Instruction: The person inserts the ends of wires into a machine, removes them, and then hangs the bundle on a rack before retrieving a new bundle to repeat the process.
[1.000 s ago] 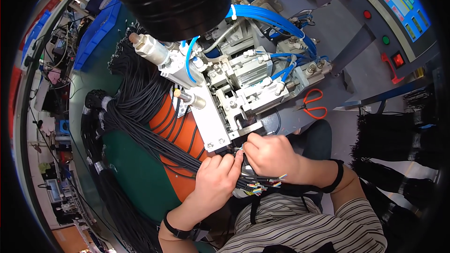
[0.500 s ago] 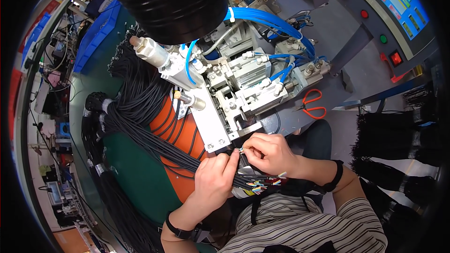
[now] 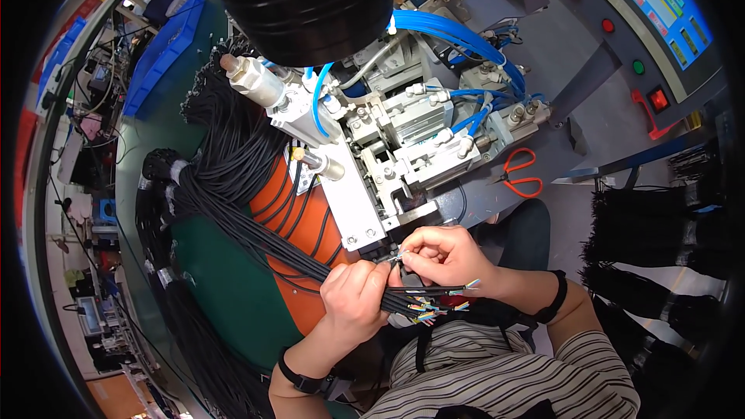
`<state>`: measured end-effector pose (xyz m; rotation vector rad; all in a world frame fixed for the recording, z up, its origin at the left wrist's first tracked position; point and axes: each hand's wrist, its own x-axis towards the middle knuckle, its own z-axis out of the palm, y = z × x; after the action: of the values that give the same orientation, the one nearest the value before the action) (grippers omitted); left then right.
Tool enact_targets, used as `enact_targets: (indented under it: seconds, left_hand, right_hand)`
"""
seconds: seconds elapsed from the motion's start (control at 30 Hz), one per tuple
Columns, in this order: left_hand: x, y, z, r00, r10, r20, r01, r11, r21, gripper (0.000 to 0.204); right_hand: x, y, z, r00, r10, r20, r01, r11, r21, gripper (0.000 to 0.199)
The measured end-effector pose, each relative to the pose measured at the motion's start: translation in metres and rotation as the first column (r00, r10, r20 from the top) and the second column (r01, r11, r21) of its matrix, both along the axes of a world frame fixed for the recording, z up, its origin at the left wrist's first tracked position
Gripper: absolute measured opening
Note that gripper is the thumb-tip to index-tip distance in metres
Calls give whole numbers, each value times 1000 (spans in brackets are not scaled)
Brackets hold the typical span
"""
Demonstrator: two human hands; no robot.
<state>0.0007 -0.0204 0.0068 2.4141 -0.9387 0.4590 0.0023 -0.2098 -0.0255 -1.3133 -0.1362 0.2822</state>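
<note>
My left hand [image 3: 355, 299] is closed with its fingertips pinched round the end of a black cable. Facing it, my right hand [image 3: 444, 254] pinches the small light-coloured wires [image 3: 399, 257] at that cable's end, just in front of the machine's metal plate. Fingers hide much of the wires. Beneath both hands runs a bundle of black cables [image 3: 303, 261], its stripped ends [image 3: 427, 312] fanning out in several colours near my striped shirt. Just beyond my hands stands a metal machine [image 3: 396, 151] with cylinders and blue air hoses [image 3: 458, 31].
Orange-handled scissors [image 3: 521, 174] lie on the grey machine table, right of the clamps. A control panel with a lit screen [image 3: 660, 0] stands at far right. More black cables hang at right [image 3: 644, 225]. A blue tray [image 3: 163, 54] sits at upper left. A black cylinder [image 3: 303, 0] overhangs the machine.
Both hands have shifted slightly, still pinching the cable end; the pinched wires sit a little lower. The whole view has moved slightly, with the machine appearing a few pixels further right.
</note>
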Motion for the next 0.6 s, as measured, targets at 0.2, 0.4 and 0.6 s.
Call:
enact_targets:
  seconds: [0.2, 0.4, 0.6]
  left_hand:
    - [0, -1, -1, 1000, 13, -23, -13, 1000, 12, 23]
    - [0, 0, -3, 994, 22, -103, -25, 999, -20, 21]
    - [0, -3, -3, 994, 49, -95, -44, 997, 58, 18]
  right_hand:
    - [3, -1, -1, 942, 142, -304, -61, 964, 260, 7]
    - [1, 2, -5, 930, -28, 367, 131, 957, -257, 8]
    - [5, 0, -8, 718, 55, 694, 369, 815, -447, 9]
